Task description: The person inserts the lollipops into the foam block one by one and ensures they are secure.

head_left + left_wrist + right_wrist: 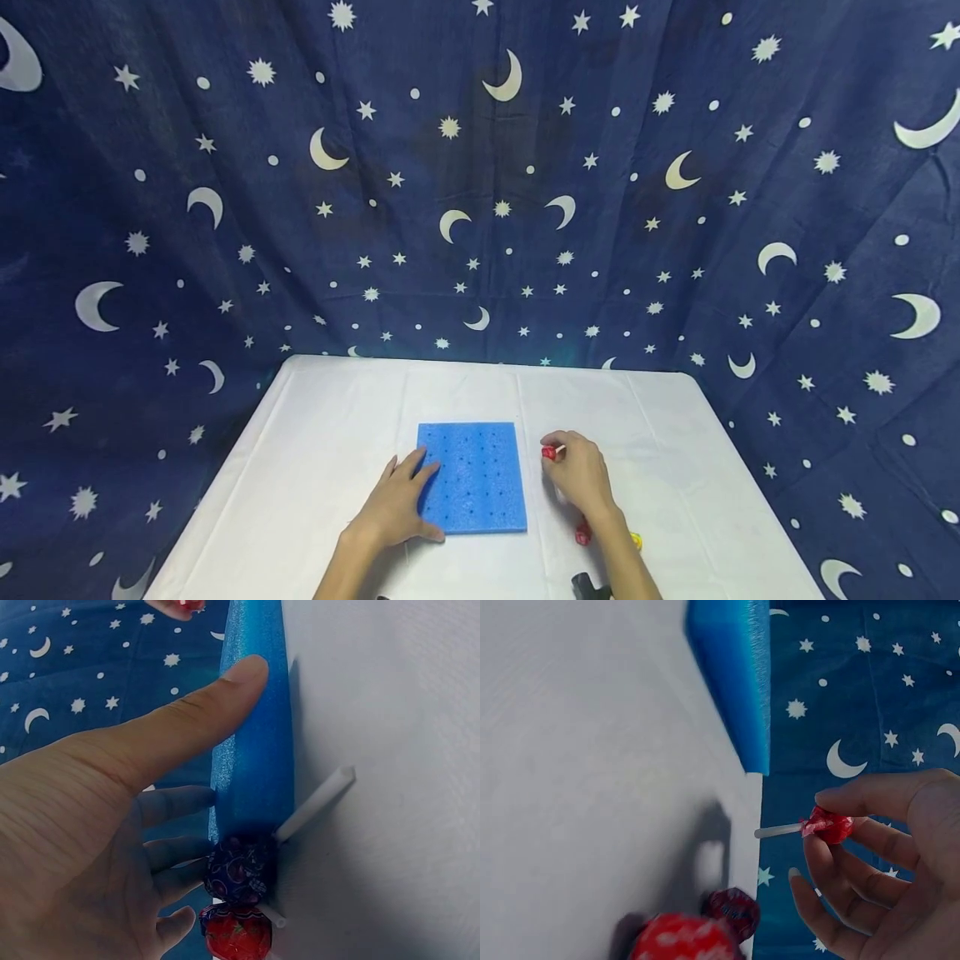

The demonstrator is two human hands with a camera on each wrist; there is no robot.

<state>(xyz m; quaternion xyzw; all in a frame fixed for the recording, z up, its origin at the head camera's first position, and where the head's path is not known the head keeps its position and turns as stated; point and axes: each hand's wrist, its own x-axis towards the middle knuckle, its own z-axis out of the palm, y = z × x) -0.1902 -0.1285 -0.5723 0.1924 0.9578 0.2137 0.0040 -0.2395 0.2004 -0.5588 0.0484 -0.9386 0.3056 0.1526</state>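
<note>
A flat blue foam block (480,479) dotted with small holes lies on the white table. My left hand (393,504) rests at its left edge, fingers spread, thumb by the near corner. Beside that hand, the left wrist view shows a dark purple-wrapped lollipop (240,870) with a white stick and a red-wrapped lollipop (238,934); the hand covers them in the head view. Right of the block, my right hand (581,475) pinches a red lollipop (831,825) by its wrapped head, with its white stick pointing toward the block's side in the right wrist view.
Near my right forearm lie another red lollipop (582,532) and a yellow one (637,541), partly hidden by the arm. A dark-wrapped lollipop (733,911) shows in the right wrist view. A black object (590,587) stands at the near edge. A starry blue curtain (480,183) surrounds the table.
</note>
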